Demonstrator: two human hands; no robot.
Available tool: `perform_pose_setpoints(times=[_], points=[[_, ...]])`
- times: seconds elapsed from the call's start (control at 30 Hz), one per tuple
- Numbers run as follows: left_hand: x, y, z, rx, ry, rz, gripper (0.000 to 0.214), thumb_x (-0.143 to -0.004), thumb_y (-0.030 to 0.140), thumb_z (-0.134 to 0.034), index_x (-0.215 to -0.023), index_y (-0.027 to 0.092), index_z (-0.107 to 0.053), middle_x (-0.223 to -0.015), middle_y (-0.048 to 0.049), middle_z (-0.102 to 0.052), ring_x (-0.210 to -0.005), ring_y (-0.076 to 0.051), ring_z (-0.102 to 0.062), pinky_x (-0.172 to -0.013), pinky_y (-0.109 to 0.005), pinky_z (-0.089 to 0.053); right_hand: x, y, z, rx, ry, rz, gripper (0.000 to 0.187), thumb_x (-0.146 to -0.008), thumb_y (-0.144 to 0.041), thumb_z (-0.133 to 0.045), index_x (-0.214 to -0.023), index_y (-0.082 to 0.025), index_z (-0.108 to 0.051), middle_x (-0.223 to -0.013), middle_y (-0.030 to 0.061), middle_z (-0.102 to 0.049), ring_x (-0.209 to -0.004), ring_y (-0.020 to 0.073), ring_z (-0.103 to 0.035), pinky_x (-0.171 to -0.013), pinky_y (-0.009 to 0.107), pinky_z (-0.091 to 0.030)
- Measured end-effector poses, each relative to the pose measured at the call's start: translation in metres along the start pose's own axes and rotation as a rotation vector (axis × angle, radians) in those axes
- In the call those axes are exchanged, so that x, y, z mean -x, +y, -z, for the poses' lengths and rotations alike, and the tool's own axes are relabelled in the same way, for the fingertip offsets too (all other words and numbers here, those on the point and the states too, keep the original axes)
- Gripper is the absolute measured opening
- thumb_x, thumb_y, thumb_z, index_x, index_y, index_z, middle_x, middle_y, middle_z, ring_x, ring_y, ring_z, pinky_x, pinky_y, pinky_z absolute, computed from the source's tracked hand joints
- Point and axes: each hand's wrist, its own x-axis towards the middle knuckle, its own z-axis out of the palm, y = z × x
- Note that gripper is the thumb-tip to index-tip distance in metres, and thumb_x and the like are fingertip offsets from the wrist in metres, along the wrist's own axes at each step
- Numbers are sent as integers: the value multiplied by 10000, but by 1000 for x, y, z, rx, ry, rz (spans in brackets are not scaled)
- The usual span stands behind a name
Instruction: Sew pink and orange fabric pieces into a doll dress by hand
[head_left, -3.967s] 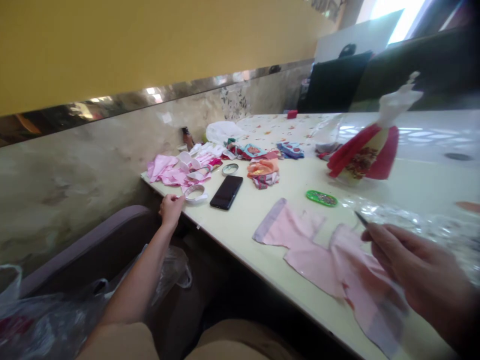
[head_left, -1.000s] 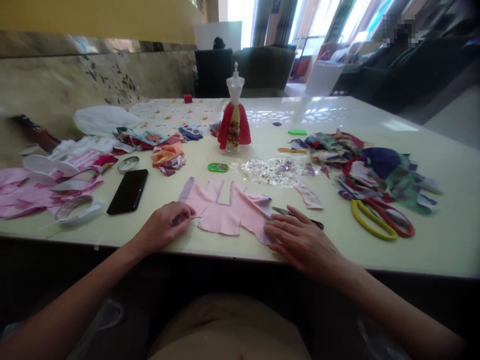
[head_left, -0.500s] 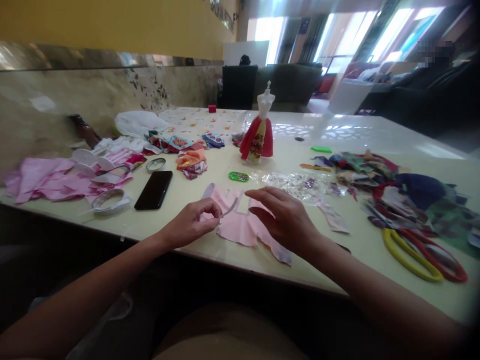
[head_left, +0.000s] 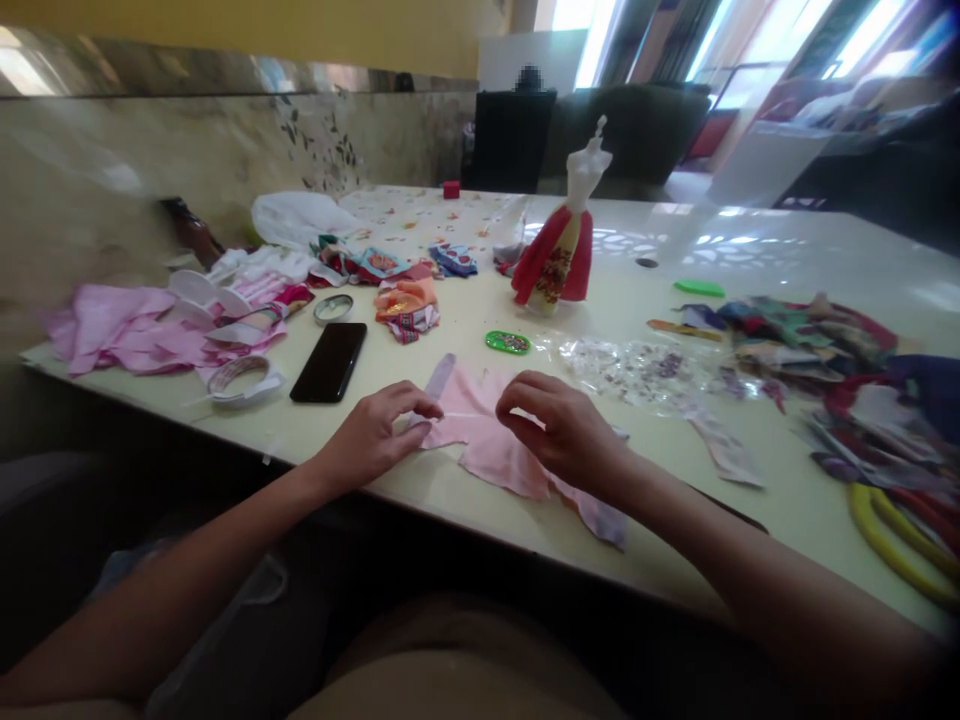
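Observation:
My left hand [head_left: 386, 425] is closed, with thumb and fingertips at one end of a thin white strip [head_left: 471, 414]. Pinched toward the strip's other end is my right hand [head_left: 559, 425], whose fingertips partly hide it. Between the two hands the strip runs nearly level. Beneath it, pale pink cut fabric [head_left: 506, 462] lies flat near the table's front edge, its right side partly covered by my right hand. A greyish band [head_left: 441, 376] shows along the fabric's left edge.
A dress form [head_left: 574, 215] in a red and yellow skirt stands behind a green case [head_left: 508, 343]. Left are a phone [head_left: 330, 362], tape roll [head_left: 240, 378] and pink cloth [head_left: 120, 325]. Right are a bead packet [head_left: 630, 370], fabric scraps [head_left: 802, 340] and yellow-handled scissors [head_left: 892, 540].
My right hand has closed from open fingers to a pinch at the strip. The strip, earlier curving up from my left hand, now stretches between both hands. The view has shifted.

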Motion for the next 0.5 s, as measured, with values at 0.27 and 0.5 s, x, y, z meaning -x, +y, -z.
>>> perform_pose_setpoints(times=[0.27, 0.5], points=[[35, -16, 1, 269, 173, 172, 195, -895, 265, -636, -1023, 221, -775, -942, -50, -681, -888, -163, -646, -787, -264, -488, -8, 0, -26, 8, -45, 103, 192, -931, -98, -477, -772, -178, -548, -773, 40, -566, -739, 160, -505, -688, 289, -371], [44, -32, 0, 451, 335, 357, 237, -834, 329, -722, -1036, 205, -738, -929, -32, -673, -859, -145, -617, -782, -256, -481, -12, 3, -28, -190, -1, -31, 143, -917, -109, -536, -802, -190, -566, -807, 20, -580, -763, 149, -534, -684, 284, -391]])
